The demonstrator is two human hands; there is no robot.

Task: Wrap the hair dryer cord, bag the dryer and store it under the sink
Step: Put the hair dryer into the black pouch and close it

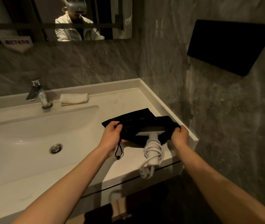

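Note:
A white hair dryer (151, 138) lies on the counter right of the basin, its head inside the mouth of a black drawstring bag (136, 120). The handle sticks out toward me with the white cord (154, 151) coiled around it, and the plug (145, 172) hangs over the counter's front edge. My left hand (112, 136) grips the left side of the bag's opening, with the drawstring loop (119, 151) dangling below it. My right hand (179, 135) grips the right side of the opening.
A white countertop (128, 101) holds a basin (31, 139) with a chrome faucet (39, 96) and a folded white towel (73, 98). A grey wall with a black panel (228, 46) rises close on the right. A mirror (55, 18) hangs above. Dark space lies under the counter.

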